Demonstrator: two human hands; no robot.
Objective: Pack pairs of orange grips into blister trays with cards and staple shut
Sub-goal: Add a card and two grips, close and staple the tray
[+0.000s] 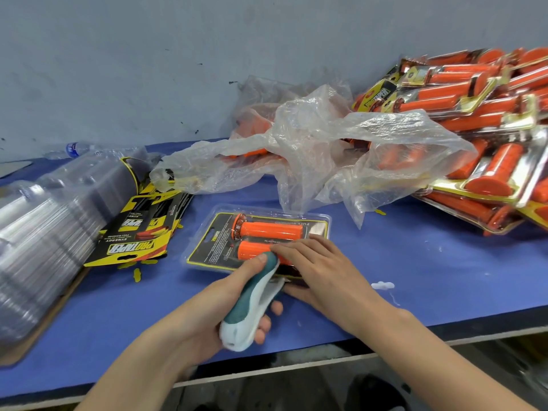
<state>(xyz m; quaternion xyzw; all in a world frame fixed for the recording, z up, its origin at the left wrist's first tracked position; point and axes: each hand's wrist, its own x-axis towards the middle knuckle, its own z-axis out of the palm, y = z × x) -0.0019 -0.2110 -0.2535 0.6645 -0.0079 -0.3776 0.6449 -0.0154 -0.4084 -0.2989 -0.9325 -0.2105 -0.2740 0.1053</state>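
Observation:
A clear blister tray [207, 232] lies on the blue table with a black and yellow card inside and two orange grips [271, 229] side by side. My left hand [234, 295] grips a teal and white stapler [252, 301], whose nose sits at the tray's near edge. My right hand [317, 268] holds the tray's near right part, fingers flat across the lower grip and thumb under the edge. The stapler's jaw is hidden between my hands.
A stack of empty clear trays [50, 232] lies at the left, printed cards [136, 232] beside it. A crumpled plastic bag [311, 149] with loose orange grips sits behind the tray. Finished packs [489, 120] pile up at the right. The table's front edge [296, 363] runs below my wrists.

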